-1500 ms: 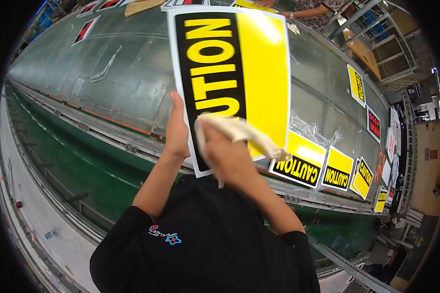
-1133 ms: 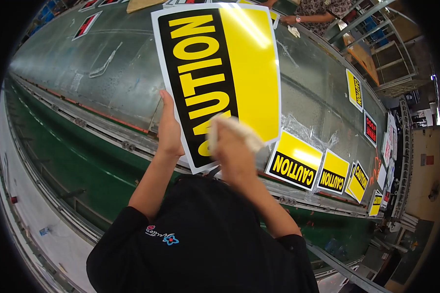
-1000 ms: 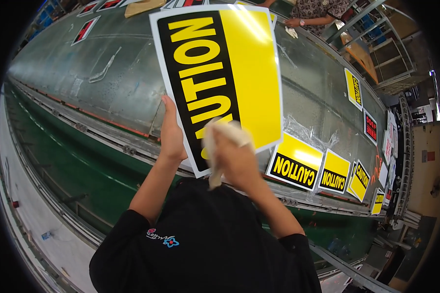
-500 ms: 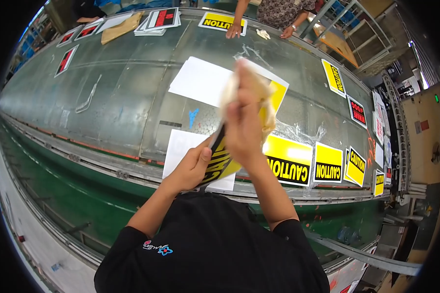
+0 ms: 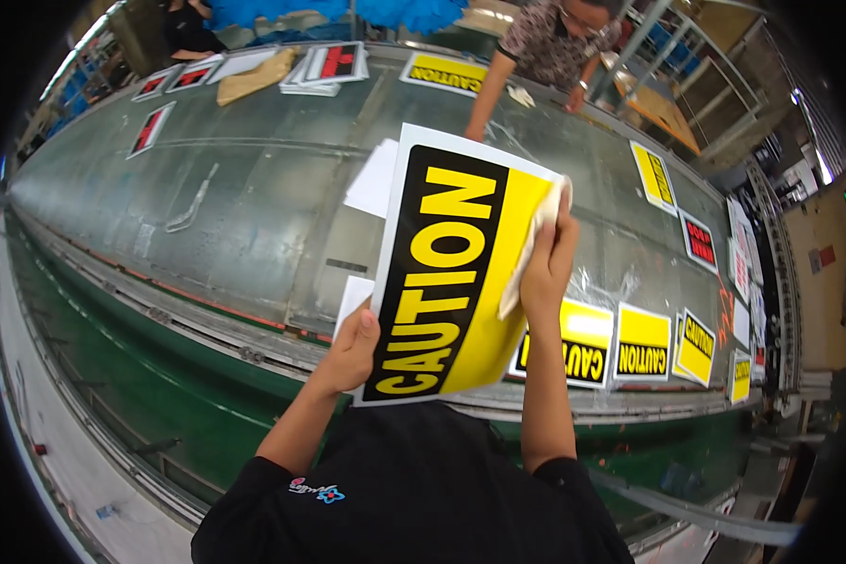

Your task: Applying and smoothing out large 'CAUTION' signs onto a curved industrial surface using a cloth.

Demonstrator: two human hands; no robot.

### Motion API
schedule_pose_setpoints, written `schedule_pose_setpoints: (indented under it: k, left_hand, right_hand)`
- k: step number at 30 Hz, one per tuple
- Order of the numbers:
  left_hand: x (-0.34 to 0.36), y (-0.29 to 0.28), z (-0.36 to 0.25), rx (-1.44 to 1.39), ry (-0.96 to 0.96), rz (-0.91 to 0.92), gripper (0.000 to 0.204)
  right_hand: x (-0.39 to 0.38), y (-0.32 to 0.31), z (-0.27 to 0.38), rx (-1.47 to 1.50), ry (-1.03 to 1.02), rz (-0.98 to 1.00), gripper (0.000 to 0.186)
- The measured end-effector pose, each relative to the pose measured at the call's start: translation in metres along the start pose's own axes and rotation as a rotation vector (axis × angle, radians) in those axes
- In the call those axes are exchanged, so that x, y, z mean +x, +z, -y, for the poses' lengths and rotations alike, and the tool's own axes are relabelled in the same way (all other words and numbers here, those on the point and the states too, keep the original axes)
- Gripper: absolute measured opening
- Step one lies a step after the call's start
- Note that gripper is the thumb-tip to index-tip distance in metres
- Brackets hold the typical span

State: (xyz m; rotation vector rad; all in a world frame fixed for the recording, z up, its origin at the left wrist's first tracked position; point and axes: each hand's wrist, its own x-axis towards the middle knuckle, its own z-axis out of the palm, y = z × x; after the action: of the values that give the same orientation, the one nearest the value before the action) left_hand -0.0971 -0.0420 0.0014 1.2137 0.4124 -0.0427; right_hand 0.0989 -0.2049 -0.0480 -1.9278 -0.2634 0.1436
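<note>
A large yellow and black sign [image 5: 451, 273] with a white border is held up, tilted, over the table's near side, its printed face toward me. My left hand [image 5: 350, 355] grips the sign's lower left edge, thumb on the front. At the sign's right edge, my right hand [image 5: 550, 273] is closed on a cream cloth [image 5: 539, 230] and presses it against the yellow part. White sheets [image 5: 372, 183] lie behind the sign, partly covered by it. Another white sheet [image 5: 350, 303] shows beside my left hand.
Several yellow and black signs [image 5: 643, 343] lie to the right along the near edge. Across the metal table [image 5: 254, 188], a co-worker [image 5: 545, 42] leans in, one hand hidden behind my sign. Red and black signs [image 5: 336, 64] and brown paper [image 5: 257, 77] lie at the far left.
The sign has turned from nearly edge-on to face me. My right hand with the cloth has moved right, to the sign's right edge. The co-worker's arm reaches nearer.
</note>
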Motion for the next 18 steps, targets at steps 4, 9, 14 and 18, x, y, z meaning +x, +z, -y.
schedule_pose_setpoints:
  k: [4, 9, 14, 18]
  left_hand:
    - [0.001, 0.022, 0.029, -0.177, -0.064, -0.101, 0.051]
    - [0.017, 0.043, 0.037, -0.408, -0.115, -0.273, 0.056]
    - [0.03, 0.038, 0.032, -0.859, -0.142, -0.31, 0.065]
    - [0.025, 0.045, 0.052, -0.858, -0.155, -0.49, 0.065]
  right_hand:
    - [-0.071, -0.03, 0.004, -0.173, 0.014, 0.071, 0.043]
    - [-0.144, -0.052, 0.003, -0.339, -0.071, 0.233, 0.029]
    - [-0.188, -0.047, 0.008, -0.362, -0.079, 0.347, 0.014]
    - [-0.193, -0.023, 0.034, -0.195, -0.067, 0.475, 0.013]
